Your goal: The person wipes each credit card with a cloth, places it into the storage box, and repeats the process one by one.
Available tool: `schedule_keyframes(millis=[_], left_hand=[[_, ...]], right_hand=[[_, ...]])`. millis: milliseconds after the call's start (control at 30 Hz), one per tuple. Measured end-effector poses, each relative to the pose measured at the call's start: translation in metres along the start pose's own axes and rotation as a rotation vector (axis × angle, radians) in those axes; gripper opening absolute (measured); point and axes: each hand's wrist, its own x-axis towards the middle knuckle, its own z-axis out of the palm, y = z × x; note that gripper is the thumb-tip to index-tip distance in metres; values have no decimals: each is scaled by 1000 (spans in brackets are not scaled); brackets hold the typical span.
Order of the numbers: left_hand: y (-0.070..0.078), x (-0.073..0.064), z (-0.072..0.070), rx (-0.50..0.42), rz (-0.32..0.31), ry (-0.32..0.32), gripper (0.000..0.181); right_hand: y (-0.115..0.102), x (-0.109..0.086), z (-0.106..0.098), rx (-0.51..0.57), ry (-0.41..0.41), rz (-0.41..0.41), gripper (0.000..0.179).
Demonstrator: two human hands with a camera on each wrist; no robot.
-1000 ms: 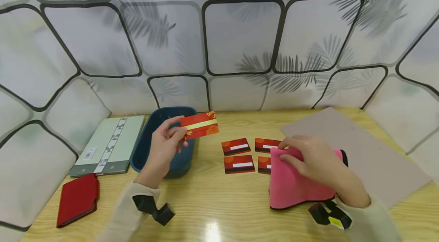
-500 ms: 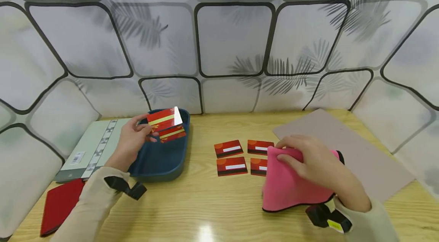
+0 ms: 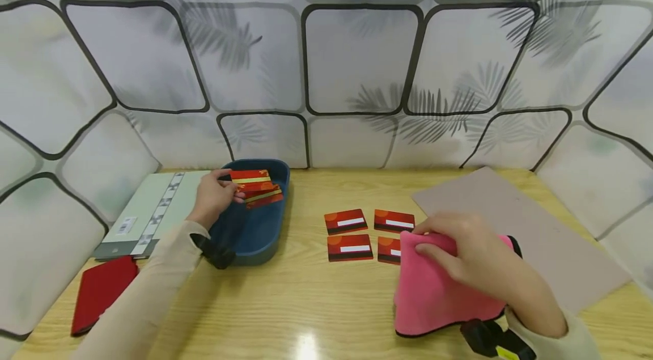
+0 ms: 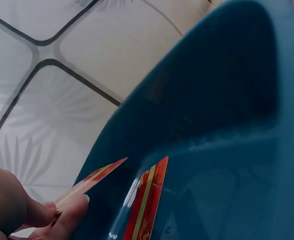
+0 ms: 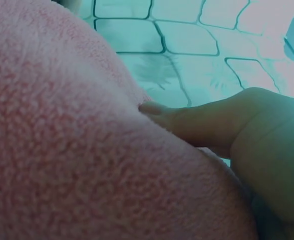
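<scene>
My left hand pinches a red card with a yellow stripe, over the far end of a blue plastic bin. In the left wrist view the pinched card slants between thumb and fingertip, and a second red card shows inside the bin. Toward the right, my right hand grips a pink fleecy cloth with black edging by its upper left corner. Close up, the thumb presses on the cloth's fold. Red cards lie in two rows beside the cloth, one partly covered by it.
A pale green folder lies left of the bin, with a dark red booklet-like case nearer the front. A grey-beige flat sheet lies at the right. Patterned fabric walls enclose the wooden table.
My left hand has carried the card leftward and lowered it toward the bin. The second card in the bin has come into view. My right hand stays on the cloth.
</scene>
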Motion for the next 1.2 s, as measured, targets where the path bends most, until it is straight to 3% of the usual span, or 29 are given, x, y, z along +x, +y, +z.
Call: schedule_keyframes(millis=[167, 333, 567, 667, 767, 933, 1067, 1200], left_hand=[[-2, 8, 4, -24, -34, -39, 54], [2, 10, 8, -6, -28, -57, 50], [8, 8, 3, 306, -35, -113, 51], [10, 3, 1, 326, -34, -110, 52], [13, -2, 3, 284, -28, -66, 49], [17, -13, 9, 134, 4, -23, 47], [26, -26, 15, 54, 89, -53, 48], [37, -39, 28, 14, 173, -122, 47]], right_hand=[[-5, -1, 2, 9, 2, -11, 27], [-5, -1, 3, 11, 4, -29, 26], [-7, 0, 3, 12, -8, -16, 25], [-6, 2, 3, -2, -19, -9, 23], [-5, 2, 4, -3, -26, -8, 21], [-5, 1, 7, 22, -33, -8, 21], [-5, 2, 6, 30, -47, 1, 21], [-4, 1, 4, 37, -59, 20, 21]])
